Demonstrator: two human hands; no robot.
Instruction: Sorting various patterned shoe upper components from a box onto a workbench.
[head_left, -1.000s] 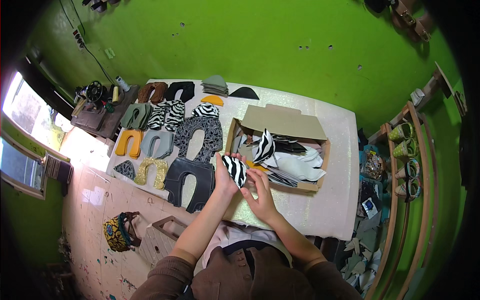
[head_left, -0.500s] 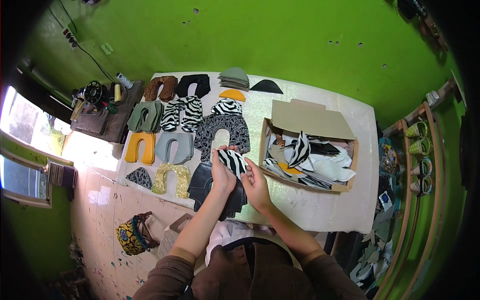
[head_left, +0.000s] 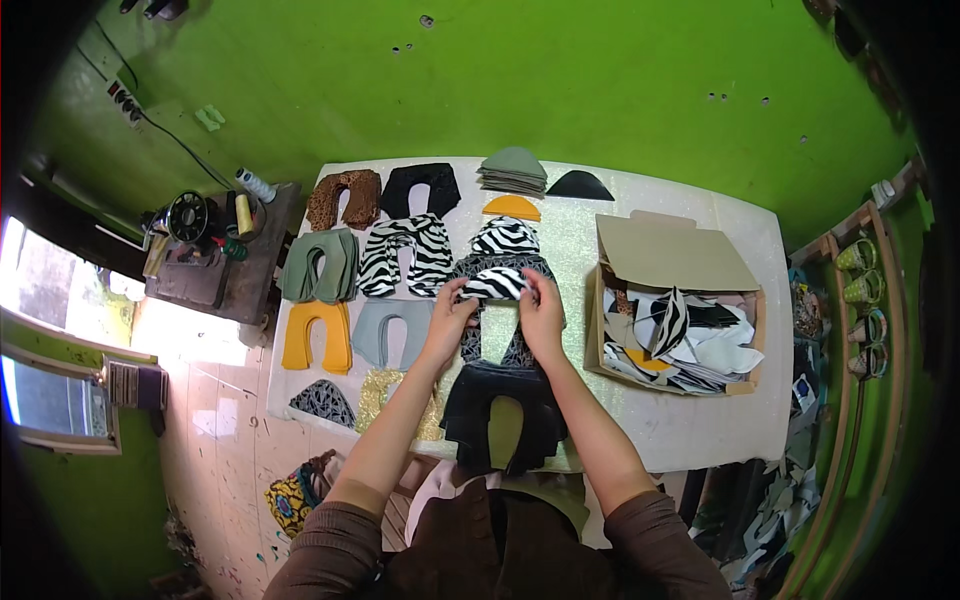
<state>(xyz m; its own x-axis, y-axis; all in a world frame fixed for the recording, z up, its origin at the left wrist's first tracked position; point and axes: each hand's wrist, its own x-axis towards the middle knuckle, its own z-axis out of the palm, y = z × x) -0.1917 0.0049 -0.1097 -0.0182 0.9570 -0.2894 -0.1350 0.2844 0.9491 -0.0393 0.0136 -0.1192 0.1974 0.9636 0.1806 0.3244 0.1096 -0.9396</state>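
Observation:
A zebra-striped, half-moon fabric piece (head_left: pixel 497 283) is stretched between my two hands over the table. My left hand (head_left: pixel 452 318) pinches its left end, and my right hand (head_left: pixel 541 318) grips the right end. Beneath it lie dark patterned U-shaped pieces (head_left: pixel 480 345), partly hidden by the held piece. Just beyond is a small zebra-striped stack (head_left: pixel 504 236). Nearer me sit black U-shaped pieces (head_left: pixel 462 405). Left of my hands are zebra U-shaped pieces (head_left: pixel 432 250), grey ones (head_left: pixel 371 335) and glittery gold ones (head_left: pixel 375 398), the last partly behind my left forearm.
An open cardboard box (head_left: pixel 676 377) full of scraps stands at right. Green half-moon pieces (head_left: pixel 512 170), a yellow one (head_left: pixel 511 207) and a black one (head_left: pixel 580 186) lie at the back. A sewing machine (head_left: pixel 190 220) is at far left, a wooden rack (head_left: pixel 822 420) at right.
Both hands have moved forward from the near edge, carrying the zebra piece over the dark patterned stack. It is now held out by its two ends. The view has shifted left.

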